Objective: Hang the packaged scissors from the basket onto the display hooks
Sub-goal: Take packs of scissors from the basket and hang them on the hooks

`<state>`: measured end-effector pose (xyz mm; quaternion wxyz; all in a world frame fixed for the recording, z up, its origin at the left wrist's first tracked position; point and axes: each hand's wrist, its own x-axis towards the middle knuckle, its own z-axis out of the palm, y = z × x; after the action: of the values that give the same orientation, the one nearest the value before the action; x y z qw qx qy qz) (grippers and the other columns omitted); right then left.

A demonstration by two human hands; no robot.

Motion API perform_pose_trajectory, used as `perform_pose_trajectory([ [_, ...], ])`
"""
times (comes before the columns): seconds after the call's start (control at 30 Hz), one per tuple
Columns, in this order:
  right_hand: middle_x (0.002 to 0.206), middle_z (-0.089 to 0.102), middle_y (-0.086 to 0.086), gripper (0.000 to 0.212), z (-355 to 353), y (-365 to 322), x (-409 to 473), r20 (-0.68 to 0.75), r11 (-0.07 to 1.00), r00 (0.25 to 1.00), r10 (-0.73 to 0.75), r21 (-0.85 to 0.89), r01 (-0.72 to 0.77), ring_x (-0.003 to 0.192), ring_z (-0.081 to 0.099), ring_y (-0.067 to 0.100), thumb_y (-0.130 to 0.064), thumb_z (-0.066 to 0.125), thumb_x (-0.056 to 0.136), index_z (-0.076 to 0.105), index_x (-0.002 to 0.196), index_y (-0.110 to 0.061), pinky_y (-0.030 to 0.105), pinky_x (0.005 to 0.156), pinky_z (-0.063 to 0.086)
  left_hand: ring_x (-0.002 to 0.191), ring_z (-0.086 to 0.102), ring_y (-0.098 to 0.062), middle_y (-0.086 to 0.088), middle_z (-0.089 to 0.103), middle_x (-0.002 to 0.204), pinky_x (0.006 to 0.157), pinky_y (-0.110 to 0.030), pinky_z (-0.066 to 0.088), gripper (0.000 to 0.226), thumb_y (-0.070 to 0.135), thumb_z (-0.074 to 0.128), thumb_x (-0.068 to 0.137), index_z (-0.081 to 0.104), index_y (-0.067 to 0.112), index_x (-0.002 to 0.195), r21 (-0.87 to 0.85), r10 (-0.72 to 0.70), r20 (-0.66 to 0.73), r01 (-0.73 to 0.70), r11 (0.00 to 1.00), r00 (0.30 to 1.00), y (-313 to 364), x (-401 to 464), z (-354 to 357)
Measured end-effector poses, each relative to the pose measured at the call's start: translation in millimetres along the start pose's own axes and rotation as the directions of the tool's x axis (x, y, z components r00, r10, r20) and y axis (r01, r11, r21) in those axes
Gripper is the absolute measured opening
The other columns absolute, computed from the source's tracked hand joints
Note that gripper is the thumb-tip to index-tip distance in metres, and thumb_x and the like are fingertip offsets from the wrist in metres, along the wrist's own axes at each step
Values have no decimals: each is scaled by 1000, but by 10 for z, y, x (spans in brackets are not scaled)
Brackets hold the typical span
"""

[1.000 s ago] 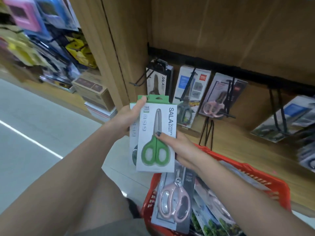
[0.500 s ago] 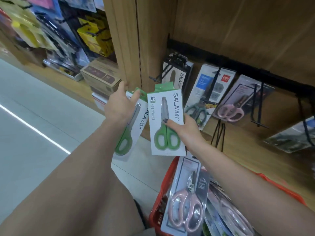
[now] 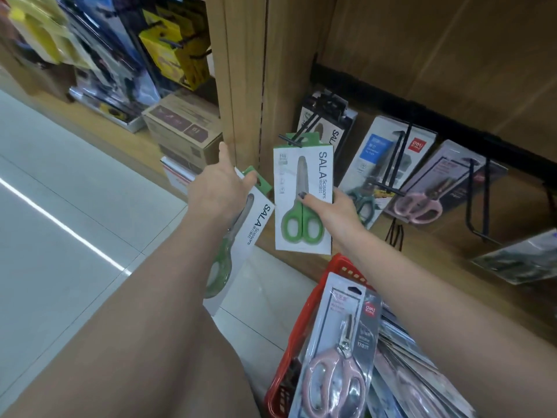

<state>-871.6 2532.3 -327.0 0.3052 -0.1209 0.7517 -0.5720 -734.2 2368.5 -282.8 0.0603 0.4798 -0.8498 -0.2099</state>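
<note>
Head view: right hand [image 3: 334,211] grips SALA scissors pack [image 3: 303,200] at display hook [image 3: 297,139]; left hand [image 3: 218,188] clutches second SALA pack [image 3: 241,236]

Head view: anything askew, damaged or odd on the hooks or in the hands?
Nothing damaged. The second green pack in the left hand hangs tilted while the right hand lifts its green scissors pack to the leftmost hook. Packs in the red basket lie in a loose pile.

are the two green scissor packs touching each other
Apart. The head view shows floor and wood between the left pack and the right pack.
</note>
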Motion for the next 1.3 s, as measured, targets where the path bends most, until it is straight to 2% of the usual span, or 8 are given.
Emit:
perform_pose_trajectory([
  [0.2, 105, 74, -3, 24, 100, -293, 405, -134, 983, 977, 166, 104, -153, 86, 69, 14, -33, 84, 87, 66, 100, -23, 28, 71, 57, 56, 42, -14, 0, 42, 69, 45, -33, 26, 97, 63, 48, 105, 2, 6, 168, -36, -10, -4, 10, 999, 1000, 137, 22, 94],
  [0.3, 96, 65, -6, 44, 145, -407, 544, -171, 970, 959, 225, 129, -205, 81, 60, 12, -41, 85, 84, 55, 107, -18, 24, 60, 45, 56, 41, -15, 0, 40, 69, 46, -34, 26, 100, 64, 48, 104, 1, 2, 167, -69, -26, -13, 25, 997, 1000, 177, 69, 149],
  [0.5, 81, 50, -4, 51, 245, -411, 631, -201, 956, 940, 276, -39, -290, 67, 46, 14, -60, 70, 89, 46, 105, -18, 29, 53, 32, 82, 56, -29, 2, 40, 67, 66, -41, 46, 106, 67, 47, 102, -5, 0, 166, -172, -73, 19, 75, 982, 997, 282, 111, 207],
  [0.57, 91, 54, -2, 58, 248, -398, 625, -176, 943, 940, 292, -109, -314, 71, 46, 19, -67, 62, 91, 50, 117, -17, 31, 63, 39, 82, 60, -29, 1, 47, 68, 66, -40, 48, 106, 66, 47, 103, -7, 1, 166, -192, -86, 16, 88, 977, 996, 294, 97, 218],
  [0.7, 149, 51, 14, 97, 144, -300, 580, -194, 905, 954, 226, -320, -280, 131, 51, 38, -70, 60, 90, 30, 155, -5, 46, 109, 43, 79, 63, -22, -5, 68, 97, 64, -36, 47, 105, 66, 47, 103, -5, 1, 166, -248, -68, 25, 72, 966, 997, 306, 67, 200],
  [0.83, 142, 61, 9, 72, 131, -264, 366, -100, 957, 982, 161, -227, -180, 121, 58, 28, -61, 56, 97, 47, 148, -10, 35, 101, 45, 139, 51, -34, -17, 51, 156, 107, -40, 43, 103, 66, 48, 102, 0, 3, 167, -446, -82, 63, 101, 889, 995, 302, 96, 128],
  [1.0, 119, 77, 13, 59, 211, -235, -45, 263, 926, 936, 235, 232, -298, 122, 67, 39, -65, 39, 103, 70, 125, -19, 52, 109, 50, 144, 48, -32, -9, 44, 163, 118, -45, 42, 100, 70, 48, 99, 10, 10, 169, -574, -121, 96, 155, 804, 988, 322, 98, 124],
  [1.3, 115, 79, -5, 31, 72, -112, -359, 383, 991, 923, 37, 102, -82, 95, 77, 11, -15, 67, 100, 66, 131, -19, 21, 69, 59, 140, 55, -32, -2, 45, 164, 116, -53, 46, 109, 83, 51, 86, 14, 23, 169, -718, -139, 212, 251, 649, 967, 318, 62, 47],
])
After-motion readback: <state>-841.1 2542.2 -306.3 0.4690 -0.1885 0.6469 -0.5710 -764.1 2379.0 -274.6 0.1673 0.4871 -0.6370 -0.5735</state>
